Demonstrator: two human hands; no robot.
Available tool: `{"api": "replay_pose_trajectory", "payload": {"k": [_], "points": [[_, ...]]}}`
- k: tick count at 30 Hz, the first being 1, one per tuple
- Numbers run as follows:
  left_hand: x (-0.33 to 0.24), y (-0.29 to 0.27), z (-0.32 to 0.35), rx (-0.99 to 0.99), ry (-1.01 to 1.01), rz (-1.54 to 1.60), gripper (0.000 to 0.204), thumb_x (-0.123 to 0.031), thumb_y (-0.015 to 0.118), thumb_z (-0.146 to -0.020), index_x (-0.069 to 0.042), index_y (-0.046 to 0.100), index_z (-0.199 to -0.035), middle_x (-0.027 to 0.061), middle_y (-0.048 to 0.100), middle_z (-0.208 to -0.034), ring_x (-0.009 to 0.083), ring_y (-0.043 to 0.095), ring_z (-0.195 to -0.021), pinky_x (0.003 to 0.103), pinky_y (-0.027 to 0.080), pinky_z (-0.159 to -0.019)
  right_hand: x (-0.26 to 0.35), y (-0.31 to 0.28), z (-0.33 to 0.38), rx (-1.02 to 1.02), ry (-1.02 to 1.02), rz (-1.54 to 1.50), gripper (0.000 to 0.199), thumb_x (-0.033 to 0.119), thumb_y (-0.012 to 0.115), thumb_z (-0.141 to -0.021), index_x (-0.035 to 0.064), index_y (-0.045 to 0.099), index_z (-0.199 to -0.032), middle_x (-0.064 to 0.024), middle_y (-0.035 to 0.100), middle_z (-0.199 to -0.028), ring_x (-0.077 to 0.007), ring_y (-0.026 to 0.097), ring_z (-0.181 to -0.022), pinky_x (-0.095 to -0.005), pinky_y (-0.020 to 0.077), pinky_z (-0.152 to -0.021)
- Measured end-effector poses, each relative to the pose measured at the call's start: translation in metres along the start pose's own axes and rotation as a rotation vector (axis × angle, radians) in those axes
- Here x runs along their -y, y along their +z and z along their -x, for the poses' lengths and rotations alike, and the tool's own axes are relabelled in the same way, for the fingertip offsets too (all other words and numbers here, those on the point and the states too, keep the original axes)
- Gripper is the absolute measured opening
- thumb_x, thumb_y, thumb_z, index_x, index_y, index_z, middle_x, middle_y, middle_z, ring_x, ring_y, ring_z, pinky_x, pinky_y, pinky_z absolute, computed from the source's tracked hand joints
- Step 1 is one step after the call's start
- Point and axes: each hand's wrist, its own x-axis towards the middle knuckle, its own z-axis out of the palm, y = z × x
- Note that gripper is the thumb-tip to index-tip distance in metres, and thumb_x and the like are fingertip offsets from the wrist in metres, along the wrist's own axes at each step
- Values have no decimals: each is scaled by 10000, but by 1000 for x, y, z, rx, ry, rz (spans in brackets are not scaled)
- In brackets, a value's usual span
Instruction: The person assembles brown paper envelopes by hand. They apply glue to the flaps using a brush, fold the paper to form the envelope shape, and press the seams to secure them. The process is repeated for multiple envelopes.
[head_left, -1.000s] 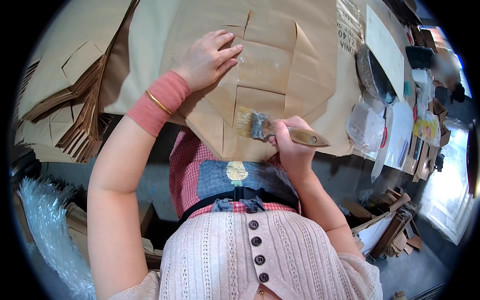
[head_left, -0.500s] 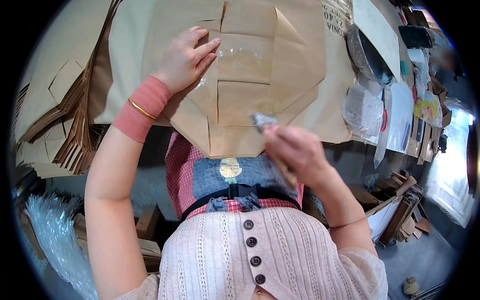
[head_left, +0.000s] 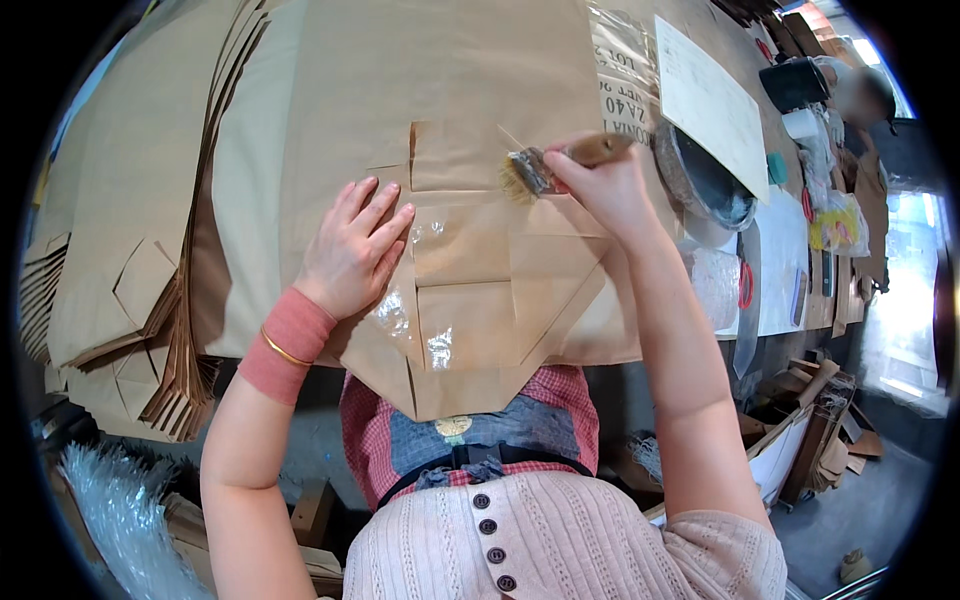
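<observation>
A brown paper bag [head_left: 465,240] with a folded end lies in front of me, its near edge hanging over the table edge. Shiny wet patches [head_left: 438,345] mark its folds. My left hand [head_left: 355,245] rests flat on the bag's left side, fingers stretched and slightly apart, holding nothing. In my right hand [head_left: 612,195], closed round the handle, is a flat brush [head_left: 538,172] with pale bristles. The bristles point left, over or against the paper at the right of the folds; I cannot tell whether they touch.
Stacked brown paper bags [head_left: 120,200] fill the left. At right, a pale board [head_left: 712,105] partly covers an oval basin [head_left: 700,180], near a plastic-wrapped bundle [head_left: 712,285] and a red-handled tool [head_left: 746,285]. Clear plastic strands [head_left: 120,520] stand lower left. A blurred person [head_left: 862,95] is far right.
My right hand has carried the brush from the near right of the folds up and away. The bag sits lower in view, and more shine shows on its near flap. My left hand stays on it.
</observation>
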Motion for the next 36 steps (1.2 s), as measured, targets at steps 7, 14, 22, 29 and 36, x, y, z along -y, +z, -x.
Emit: {"api": "replay_pose_trajectory", "payload": {"k": [7, 14, 22, 29, 36], "points": [[1, -6, 2, 10, -44, 13, 369, -178, 633, -872, -83, 632, -1229, 159, 579, -1300, 390, 488, -1256, 534, 348, -1095, 9, 22, -45, -46, -60, -41, 127, 89, 715, -820, -17, 706, -888, -72, 707, -792, -115, 650, -687, -269, 543, -622], [0, -7, 3, -93, -214, 313, 460, -197, 726, -768, 38, 537, -1115, 194, 542, -1146, 399, 494, -1176, 459, 418, -1027, 34, 107, -14, 60, -85, -187, 127, 91, 708, -816, -18, 699, -881, -72, 696, -749, -98, 641, -702, -274, 531, -645], [1, -5, 3, -109, -200, 280, 405, -173, 751, -754, 23, 560, -1053, 194, 540, -1152, 396, 512, -1156, 445, 449, -981, 33, 109, -60, 30, -95, 324, 130, 104, 713, -823, -22, 698, -797, -52, 687, -701, -93, 637, -640, -252, 513, -571], [-2, -6, 6, -97, -247, 348, 394, -156, 760, -730, 21, 576, -1031, 176, 527, -1101, 384, 521, -1119, 432, 478, -926, 52, 116, -23, 15, -54, -103, 189, 185, 727, -778, 1, 688, -797, -111, 698, -730, -156, 668, -676, -321, 538, -678], [3, -1, -2, -184, -163, 353, 288, -156, 733, -736, -3, 548, -895, 171, 510, -1032, 378, 514, -1042, 436, 473, -885, 59, 86, -44, -65, -153, 135, 158, 116, 708, -795, -3, 688, -897, -147, 684, -800, -314, 692, -690, -376, 553, -671]]}}
